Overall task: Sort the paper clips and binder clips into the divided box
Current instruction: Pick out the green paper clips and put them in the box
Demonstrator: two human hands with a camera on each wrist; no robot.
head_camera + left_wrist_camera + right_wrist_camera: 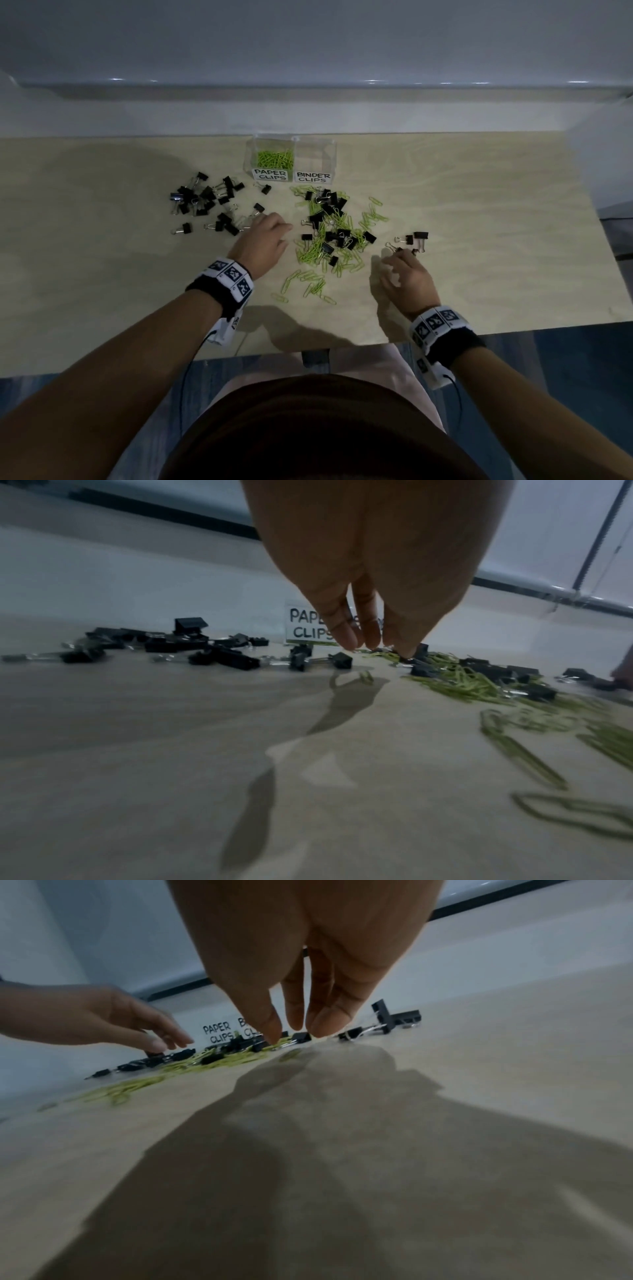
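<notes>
A clear divided box (310,156) stands at the back of the table, labelled PAPER CLIPS and BINDER CLIPS. Green paper clips (275,158) lie in its left compartment; the right one looks empty. A mixed heap of green paper clips and black binder clips (330,233) spreads in front of the box. My left hand (281,229) hovers at the heap's left edge, fingers straight and pointing down (368,642), holding nothing. My right hand (397,257) hangs with its fingertips (322,1026) just above the table beside a small group of binder clips (412,240), nothing between thumb and fingers.
A separate pile of black binder clips (205,205) lies to the left of the box. Loose paper clips (310,286) trail toward the table's front edge (239,356). A wall with a ledge (308,89) runs behind the table.
</notes>
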